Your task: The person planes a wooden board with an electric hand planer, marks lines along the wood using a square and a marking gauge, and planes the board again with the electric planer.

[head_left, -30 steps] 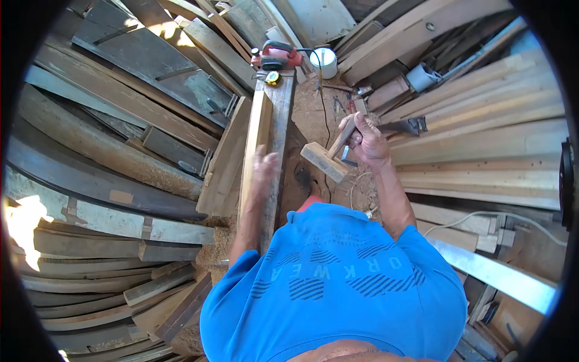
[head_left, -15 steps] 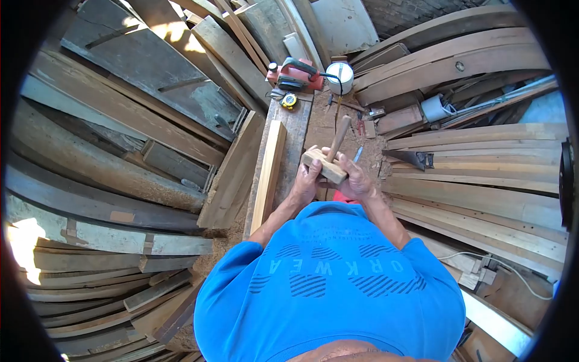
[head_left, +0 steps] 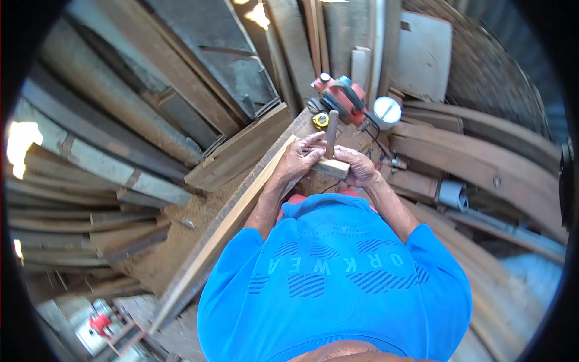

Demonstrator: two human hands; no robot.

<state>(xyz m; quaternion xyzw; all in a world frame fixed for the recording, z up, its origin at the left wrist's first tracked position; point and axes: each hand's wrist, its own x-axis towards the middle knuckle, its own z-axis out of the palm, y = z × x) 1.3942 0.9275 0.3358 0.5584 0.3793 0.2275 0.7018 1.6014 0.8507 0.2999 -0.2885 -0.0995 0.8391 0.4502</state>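
Observation:
A wooden marking gauge, a block with a stem standing up through it, is held between my two hands in front of my chest. My left hand is closed on the left end of the block, its fingers near the stem. The right end sits in the grip of my right hand, thumb beside the stem. Under and beside my left forearm lies a long squared timber on the bench. Past the gauge is a yellow tape measure. My hands hide part of the block.
A red electric planer stands at the bench's far end, near a white tub. Boards lean along the left, and more planks are stacked right. Sawdust covers the floor at left.
My view has turned, so the bench and timber now slant down to the left. The gauge remains in both hands; its stem now points more upright and my left hand sits higher.

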